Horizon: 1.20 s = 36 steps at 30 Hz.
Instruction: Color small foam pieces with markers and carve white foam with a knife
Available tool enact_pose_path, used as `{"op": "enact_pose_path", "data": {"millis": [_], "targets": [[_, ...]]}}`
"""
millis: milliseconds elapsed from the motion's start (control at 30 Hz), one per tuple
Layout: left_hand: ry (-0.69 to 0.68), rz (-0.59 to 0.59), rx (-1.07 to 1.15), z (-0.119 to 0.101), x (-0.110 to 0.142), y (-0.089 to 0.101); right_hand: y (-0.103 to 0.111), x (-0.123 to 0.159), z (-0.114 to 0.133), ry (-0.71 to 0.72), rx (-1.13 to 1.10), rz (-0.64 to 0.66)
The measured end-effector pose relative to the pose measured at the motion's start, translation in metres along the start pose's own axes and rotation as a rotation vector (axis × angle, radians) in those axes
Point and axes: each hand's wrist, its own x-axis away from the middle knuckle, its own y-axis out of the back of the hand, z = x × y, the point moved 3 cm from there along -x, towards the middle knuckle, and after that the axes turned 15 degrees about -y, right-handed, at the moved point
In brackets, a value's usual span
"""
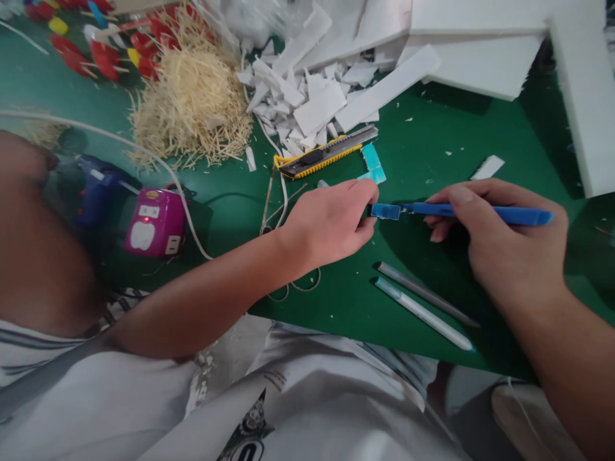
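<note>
My left hand is closed, pinching a small blue rectangular piece whose end sticks out past the fingertips. A blue marker pen lies level in my right hand, fingers closed round its barrel. Its tip points left, at or very near the end of the blue piece. Just beyond my left hand are turquoise pieces and a yellow utility knife. Scissors lie partly hidden under my left wrist. Closer to me rest a grey pen and a white pen with a teal end.
White foam scraps and foam boards fill the back. Left stand a straw-coloured stick pile, red pieces on sticks, a pink power box and a blue glue gun. Another person's arm reaches in at left.
</note>
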Motion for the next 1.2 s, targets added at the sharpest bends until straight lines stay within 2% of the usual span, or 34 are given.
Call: {"op": "enact_pose_path", "data": {"millis": [233,867,1067,1200], "targets": [[-0.003,0.01,-0.003,0.0013,-0.0016,0.0006,0.0007,-0.0006,0.0003,-0.002,0.001,-0.019],[0.022,0.039,0.001,-0.0008,-0.0022,0.0007,-0.0001,0.0012,-0.0011,0.003,0.015,0.031],[-0.005,-0.003,0.0,0.0,-0.0009,0.0007,0.0008,0.0031,-0.006,0.011,0.036,0.053],[0.006,0.018,-0.003,0.0006,-0.0011,0.0002,0.0008,0.0032,-0.0047,0.021,0.018,0.016]]}}
